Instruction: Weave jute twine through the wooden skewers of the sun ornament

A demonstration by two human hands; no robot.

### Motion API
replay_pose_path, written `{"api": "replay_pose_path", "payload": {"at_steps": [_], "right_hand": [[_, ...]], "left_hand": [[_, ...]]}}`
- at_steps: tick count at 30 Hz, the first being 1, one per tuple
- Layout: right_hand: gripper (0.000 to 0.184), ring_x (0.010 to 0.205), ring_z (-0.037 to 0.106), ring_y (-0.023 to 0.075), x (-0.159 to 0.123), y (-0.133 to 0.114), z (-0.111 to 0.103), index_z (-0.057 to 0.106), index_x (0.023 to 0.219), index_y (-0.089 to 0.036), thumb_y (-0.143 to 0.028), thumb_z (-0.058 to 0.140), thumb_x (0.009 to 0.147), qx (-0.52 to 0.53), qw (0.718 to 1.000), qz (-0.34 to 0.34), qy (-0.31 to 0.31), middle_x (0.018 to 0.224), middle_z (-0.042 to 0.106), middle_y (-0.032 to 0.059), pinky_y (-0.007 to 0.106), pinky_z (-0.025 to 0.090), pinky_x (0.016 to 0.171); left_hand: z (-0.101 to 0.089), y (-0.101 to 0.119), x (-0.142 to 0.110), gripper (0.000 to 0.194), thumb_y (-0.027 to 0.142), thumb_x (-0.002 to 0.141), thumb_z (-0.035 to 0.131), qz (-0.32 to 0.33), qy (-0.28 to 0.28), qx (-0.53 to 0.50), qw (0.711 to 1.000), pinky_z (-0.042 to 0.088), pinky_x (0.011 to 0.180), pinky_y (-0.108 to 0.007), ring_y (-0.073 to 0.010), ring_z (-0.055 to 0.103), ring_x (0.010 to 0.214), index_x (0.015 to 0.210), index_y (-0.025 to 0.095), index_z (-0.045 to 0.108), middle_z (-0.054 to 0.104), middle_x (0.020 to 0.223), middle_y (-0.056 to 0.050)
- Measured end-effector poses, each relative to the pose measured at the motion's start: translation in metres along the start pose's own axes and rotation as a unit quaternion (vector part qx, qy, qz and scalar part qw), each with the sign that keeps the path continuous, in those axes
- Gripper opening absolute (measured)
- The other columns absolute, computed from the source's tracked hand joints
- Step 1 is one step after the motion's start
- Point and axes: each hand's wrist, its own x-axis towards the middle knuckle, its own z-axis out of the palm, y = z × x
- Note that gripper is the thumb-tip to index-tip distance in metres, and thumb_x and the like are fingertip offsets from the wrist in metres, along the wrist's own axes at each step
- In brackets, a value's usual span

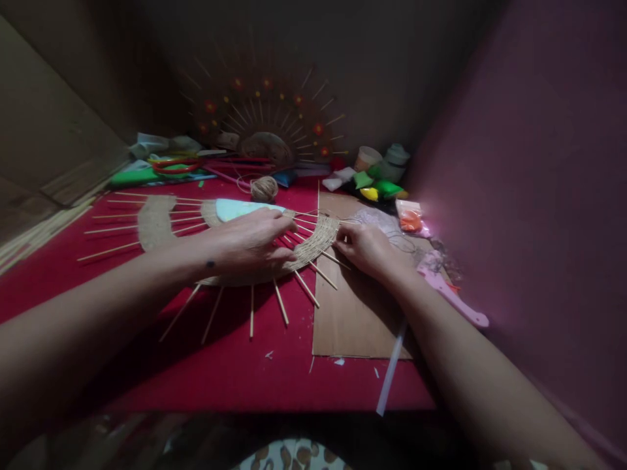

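Two hands: both bare, set well apart over the right side of the weave; forearms run out of view at the lower corners.
Left hand (257,232): back upward, lying across the middle of the weave, fingers bent, thumb near the band. Undersides hidden; cannot tell whether it grips or only rests.
Right hand (365,245): curled at the outer edge of the band, thumb and fingertips close together. Contact point too small to read; cannot tell if a strand is caught between them.
Weave (321,241): half-round, on the table's middle, its right end over the cardboard. Left forearm and hand cover part of the arc.
Sticks (281,301): pale, fanning out from the band; several inner ends hidden by the left hand.
Blue piece (247,209): at the far edge of the weave, partly behind the left hand.
Twine (264,188): one ball, just beyond the blue piece.
Cardboard (343,326): flat; right edge obscured by the right forearm.
Glue gun (455,297): pink, beside the right forearm; nozzle end unclear among clutter.
Clear strip (392,375): upper end meets the forearm's outline.
Back row: scissors (174,168), cup (368,158), coloured packets (389,189); smaller items blur together.
Flowered fan (267,150): stands at the back, outer tips lost in shadow.
Surface: red cloth (274,385), a few white scraps near the front edge.
Room: dim; purple wall (539,196) right, brownish panel (49,117) left, back wall dark.
Bottom edge: spotted fabric (294,455), cut off.
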Motion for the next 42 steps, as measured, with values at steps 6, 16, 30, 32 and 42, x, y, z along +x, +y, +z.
{"api": "replay_pose_path", "payload": {"at_steps": [6,16,30,32,42], "right_hand": [[0.015,0.073,0.058,0.0171,-0.001,-0.002,-0.001,0.069,0.087,-0.019,-0.022,0.055,0.083,-0.002,1.000,0.008,-0.006,0.083,0.071,0.0073,0.026,0.034,0.063],[0.015,0.074,0.058,0.0179,0.000,0.003,-0.009,0.071,0.084,-0.021,-0.024,0.057,0.082,-0.030,0.999,-0.013,-0.016,0.084,0.071,0.0071,0.028,0.031,0.059],[0.009,0.059,0.057,0.0123,-0.001,0.027,-0.052,0.071,0.068,-0.015,-0.021,0.066,0.074,0.115,0.977,0.065,-0.168,0.060,0.066,0.0027,0.025,0.038,0.054],[0.008,0.060,0.058,0.0126,-0.001,0.027,-0.054,0.072,0.068,-0.015,-0.017,0.065,0.073,0.102,0.973,0.083,-0.191,0.062,0.067,0.0030,0.024,0.039,0.054],[0.016,0.060,0.055,0.0129,0.005,0.034,-0.034,0.075,0.082,-0.016,-0.018,0.060,0.079,0.022,0.998,0.055,-0.006,0.067,0.068,0.0047,0.026,0.035,0.056]], "left_hand": [[0.017,0.021,0.034,0.041,0.049,0.083,0.051,-0.033,0.006,0.026,0.999,0.040,0.072,-0.033,-0.0264,0.061,0.090,0.110,0.018,0.053,0.066,0.100,-0.011],[0.022,0.031,0.034,0.038,0.047,0.088,0.046,-0.058,0.005,0.056,0.997,0.035,0.085,-0.044,-0.0328,0.058,0.103,0.111,0.018,0.056,0.068,0.098,-0.013],[0.017,0.021,0.029,0.044,0.051,0.087,0.046,-0.084,0.029,-0.004,0.996,0.033,0.087,-0.050,-0.0328,0.059,0.097,0.114,0.017,0.056,0.068,0.101,-0.011],[0.017,0.021,0.029,0.044,0.052,0.087,0.046,-0.082,0.031,-0.006,0.996,0.033,0.088,-0.050,-0.0323,0.059,0.097,0.113,0.018,0.056,0.067,0.100,-0.010],[0.017,0.021,0.025,0.043,0.054,0.086,0.047,-0.070,0.021,-0.021,0.997,0.034,0.085,-0.050,-0.0312,0.059,0.091,0.108,0.018,0.057,0.068,0.097,-0.009]]}}
